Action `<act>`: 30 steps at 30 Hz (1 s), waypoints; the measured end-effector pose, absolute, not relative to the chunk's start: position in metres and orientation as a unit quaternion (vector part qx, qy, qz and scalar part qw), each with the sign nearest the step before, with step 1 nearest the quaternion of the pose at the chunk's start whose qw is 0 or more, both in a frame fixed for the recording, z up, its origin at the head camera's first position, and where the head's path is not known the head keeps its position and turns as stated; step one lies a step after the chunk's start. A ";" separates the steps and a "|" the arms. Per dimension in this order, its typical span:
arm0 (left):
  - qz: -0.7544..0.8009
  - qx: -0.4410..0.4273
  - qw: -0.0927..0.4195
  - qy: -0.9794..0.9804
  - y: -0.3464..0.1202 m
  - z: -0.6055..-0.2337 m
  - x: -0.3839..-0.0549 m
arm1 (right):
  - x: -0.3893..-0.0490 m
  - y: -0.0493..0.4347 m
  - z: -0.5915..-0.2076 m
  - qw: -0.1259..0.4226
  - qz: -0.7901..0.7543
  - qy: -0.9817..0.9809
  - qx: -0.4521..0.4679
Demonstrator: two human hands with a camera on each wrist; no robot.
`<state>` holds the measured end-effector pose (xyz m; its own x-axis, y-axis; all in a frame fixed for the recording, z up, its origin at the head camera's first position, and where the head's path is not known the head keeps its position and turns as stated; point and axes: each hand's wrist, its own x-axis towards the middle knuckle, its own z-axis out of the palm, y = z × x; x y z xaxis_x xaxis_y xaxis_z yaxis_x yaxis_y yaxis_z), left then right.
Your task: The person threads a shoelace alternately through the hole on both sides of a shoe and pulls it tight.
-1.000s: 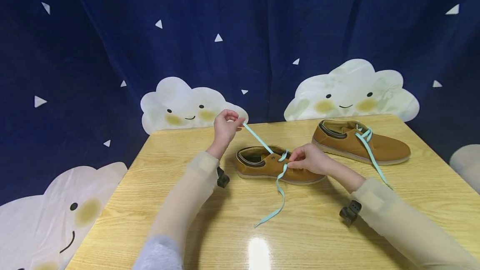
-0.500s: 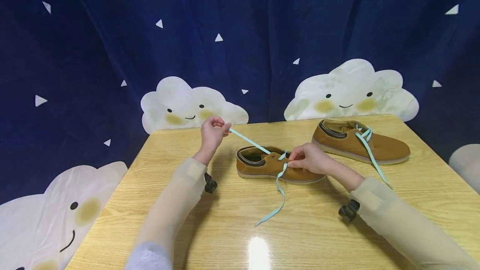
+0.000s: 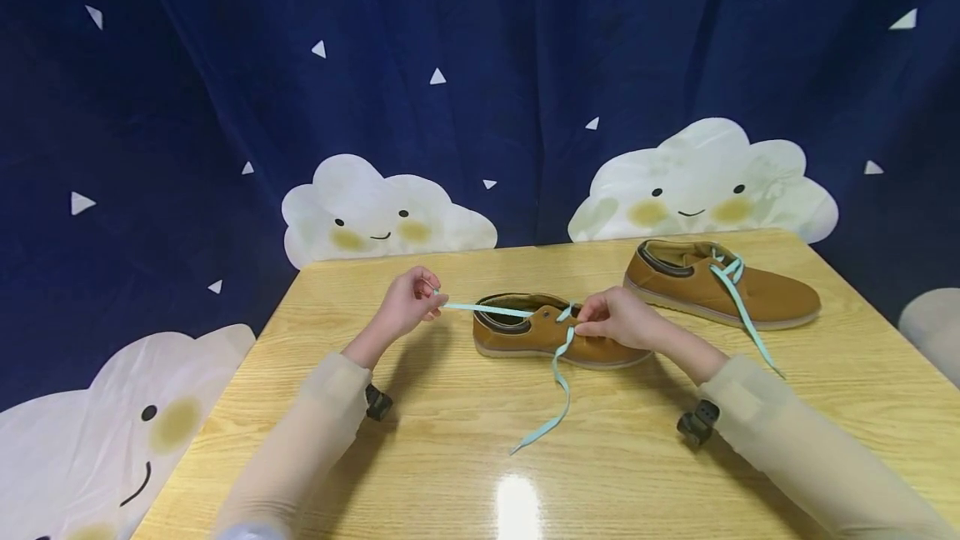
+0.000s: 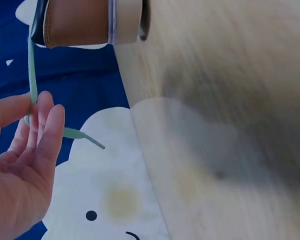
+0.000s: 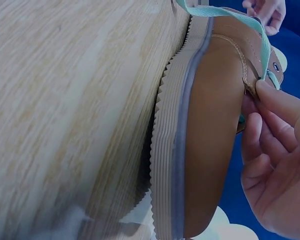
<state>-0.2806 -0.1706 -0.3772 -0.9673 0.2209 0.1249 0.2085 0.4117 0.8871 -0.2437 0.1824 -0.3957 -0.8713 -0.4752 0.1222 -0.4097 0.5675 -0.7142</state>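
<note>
A brown shoe (image 3: 528,344) with pale mint laces stands on the wooden table, its toe to the right. My left hand (image 3: 411,303) pinches one end of the shoelace (image 3: 487,308), stretched nearly level over the shoe's opening. In the left wrist view the lace's tip (image 4: 95,140) pokes out past the fingers of the left hand (image 4: 27,165). My right hand (image 3: 618,319) grips the edge of the shoe's lacing flap; the right wrist view has its thumb (image 5: 277,100) on top and fingers beneath. Another lace end (image 3: 558,394) trails down the near side onto the table.
A second brown shoe (image 3: 772,294), also with mint laces, stands at the back right, one lace draped to the table (image 3: 637,457). Behind the far edge hangs a dark blue curtain (image 3: 480,90) with white clouds and triangles. Each wrist carries a small black camera (image 3: 699,423).
My left hand has moved left and down with the lace end, so the lace went from slanting up to nearly level. The right hand and both shoes stay put.
</note>
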 end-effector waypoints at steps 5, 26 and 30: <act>0.509 0.133 0.019 0.850 -0.176 -0.380 -0.268 | -0.243 0.183 -0.392 0.044 -0.386 0.888 -0.246; 0.433 0.117 -0.025 0.893 -0.160 -0.368 -0.282 | -0.244 0.181 -0.395 0.045 -0.395 0.887 -0.236; 0.436 0.175 -0.079 0.879 -0.139 -0.351 -0.281 | -0.243 0.182 -0.395 0.046 -0.392 0.888 -0.234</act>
<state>-0.2808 -0.1387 -0.3515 -0.9263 0.2385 0.2916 0.3765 0.5588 0.7389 -0.2428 0.1820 -0.3947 -0.8860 -0.4525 0.1015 -0.3800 0.5829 -0.7182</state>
